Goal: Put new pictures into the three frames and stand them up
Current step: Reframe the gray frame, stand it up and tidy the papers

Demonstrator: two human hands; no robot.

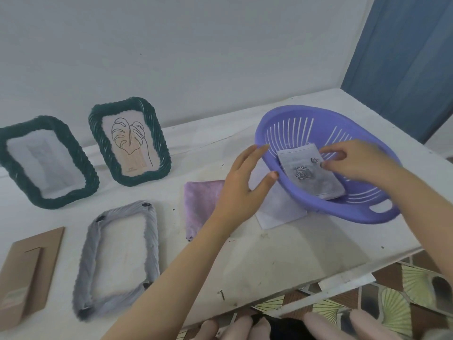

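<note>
Right hand grip: the right hand (353, 163) reaches down into the purple basket (326, 207), thumb and forefinger pinched on the top right corner of a picture card (311, 176) printed with grey roses; the other fingers are curled above it.
Left hand grip: the left hand (241, 185) is open and holds nothing firmly; its fingertips touch the basket's near-left rim and the thumb presses the rim lower down, steadying it.
Arm pose: both forearms come in from the bottom edge, the left slanting up to the right, the right bent in from the far right, wrist dropped over the basket.
Basket: tilted, its left side raised toward the camera, resting on a white sheet (282, 212) on the table (269, 261).
Picture card: lying slanted against the basket's inner wall.
Standing frames: two dark green frames upright by the wall; the right one (130, 141) shows a line-drawn leaf, the left one (47, 160) a pale, blurred picture.
Third frame: a grey frame (117, 256) lies face down, with no picture in it.
Backing board: a brown board (27, 273) with a stand lies left of the grey frame.
Cloth: a purple cloth (198, 204) lies between the grey frame and the basket.
</note>
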